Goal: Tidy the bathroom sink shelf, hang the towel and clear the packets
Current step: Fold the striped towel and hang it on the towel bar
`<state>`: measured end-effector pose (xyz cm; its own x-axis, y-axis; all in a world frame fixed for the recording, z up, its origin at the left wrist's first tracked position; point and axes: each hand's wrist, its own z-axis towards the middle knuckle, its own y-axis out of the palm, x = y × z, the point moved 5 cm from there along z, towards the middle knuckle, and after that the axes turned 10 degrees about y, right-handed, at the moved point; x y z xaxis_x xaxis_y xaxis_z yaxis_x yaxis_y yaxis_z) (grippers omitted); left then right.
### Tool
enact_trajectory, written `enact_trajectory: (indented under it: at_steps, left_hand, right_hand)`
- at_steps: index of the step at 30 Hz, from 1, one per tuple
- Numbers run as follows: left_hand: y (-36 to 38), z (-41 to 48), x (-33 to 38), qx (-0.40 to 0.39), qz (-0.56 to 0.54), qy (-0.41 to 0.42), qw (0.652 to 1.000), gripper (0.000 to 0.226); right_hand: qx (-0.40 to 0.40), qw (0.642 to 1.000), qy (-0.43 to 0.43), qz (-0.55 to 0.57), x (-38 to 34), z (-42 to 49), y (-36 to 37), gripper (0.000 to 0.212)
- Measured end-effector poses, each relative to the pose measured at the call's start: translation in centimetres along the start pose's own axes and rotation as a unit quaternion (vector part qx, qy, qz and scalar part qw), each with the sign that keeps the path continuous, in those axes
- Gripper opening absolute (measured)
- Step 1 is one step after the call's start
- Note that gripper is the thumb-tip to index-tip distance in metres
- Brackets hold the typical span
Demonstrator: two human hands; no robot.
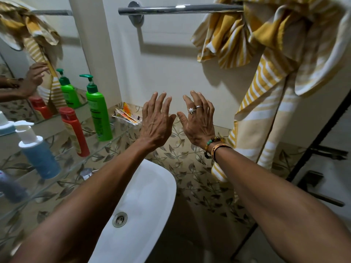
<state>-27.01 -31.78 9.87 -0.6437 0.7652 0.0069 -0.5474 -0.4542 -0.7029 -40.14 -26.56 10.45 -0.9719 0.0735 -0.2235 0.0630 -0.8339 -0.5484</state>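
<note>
A yellow-and-white striped towel (266, 59) hangs bunched over the right end of a chrome towel rail (171, 9). On the glass shelf (106, 147) stand a green pump bottle (98, 114), a red bottle (75, 130) and a blue bottle with a white pump (38, 154). Several orange and white packets (126, 115) lie in a heap at the shelf's far end. My left hand (156, 120) and my right hand (198, 119) are raised side by side in front of the wall, fingers spread, holding nothing. They are to the right of the packets and left of the towel.
A white sink (144, 202) with a metal drain (119, 219) lies below my arms. A mirror (28, 54) on the left reflects the bottles, towel and a hand. A blurred dark object (11, 188) sits at the shelf's near end. A dark door frame (311, 158) runs along the right.
</note>
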Motion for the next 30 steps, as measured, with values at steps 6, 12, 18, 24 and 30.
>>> enact_trajectory:
  at_steps: [6,12,18,24,30]
  left_hand:
    - [0.4,0.3,2.2,0.004,0.011,0.005,1.0,0.059]
    - [0.4,-0.1,4.3,0.011,0.024,0.016,1.0,0.06]
    - [-0.4,0.1,5.9,0.001,0.012,0.041,0.999,0.061]
    - [-1.4,0.6,8.9,0.005,-0.037,0.081,0.996,0.061]
    - [-1.5,0.7,13.1,0.005,-0.099,0.125,0.987,0.061]
  right_hand:
    - [0.019,1.0,-0.002,0.003,1.1,-0.4,-1.8,0.053]
    - [0.022,1.0,0.002,0.004,1.9,-1.5,-3.3,0.052]
    - [0.042,0.999,0.017,-0.024,2.7,-2.8,-5.7,0.051]
    - [0.059,0.993,0.072,-0.074,4.5,-4.5,-9.1,0.051]
    - [0.094,0.978,0.108,-0.151,6.6,-7.1,-13.8,0.047]
